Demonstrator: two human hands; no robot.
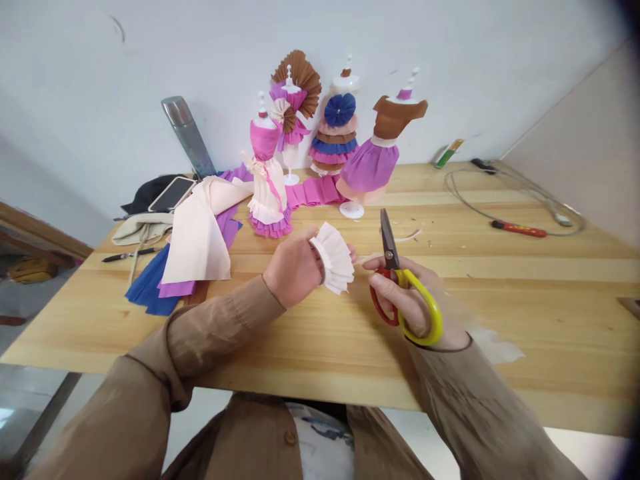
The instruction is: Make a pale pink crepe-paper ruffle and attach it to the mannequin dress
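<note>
Here the left hand (297, 267) cradles the white pleated paper (336, 259) in its fingers above the bench (280, 347); just rightward, apart, the right hand's (417, 300) fingers grip scissors (389, 248), blades pointing wallward.

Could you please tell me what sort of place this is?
Probably a craft workspace: miniature dress forms stand on a wooden table, colored sheets lie nearby, and the right hand holds scissors.

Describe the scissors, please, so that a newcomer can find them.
Over the wooden table, look for the person's right hand. It holds the scissors, dark blades pointing away. Unlike the white pleated piece in the left hand, they have one yellow and one red handle loop.
</note>
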